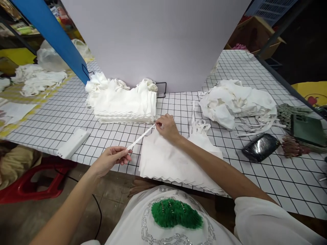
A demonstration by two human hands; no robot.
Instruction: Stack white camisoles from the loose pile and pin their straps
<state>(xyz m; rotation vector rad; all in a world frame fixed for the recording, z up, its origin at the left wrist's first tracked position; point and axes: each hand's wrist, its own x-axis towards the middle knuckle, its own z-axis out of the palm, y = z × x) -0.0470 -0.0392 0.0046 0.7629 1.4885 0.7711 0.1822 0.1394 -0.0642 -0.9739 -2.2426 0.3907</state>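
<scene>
A white cloth garment (168, 160) with a scalloped hem lies flat at the near edge of the grid-patterned table (281, 177). My left hand (113, 158) pinches the free end of its thin white strap (141, 137), pulled taut off the table's edge. My right hand (166, 126) presses on the garment's top corner and pinches the strap's other end. A neat stack of folded white garments (122, 105) sits just beyond my right hand.
A loose heap of white garments (237, 102) lies to the right, with a black wrapped bundle (260, 147) and green items (304, 129) beyond. A white bar-shaped object (73, 143) lies left. A white board (158, 41) stands behind; a red stool (35, 183) is below left.
</scene>
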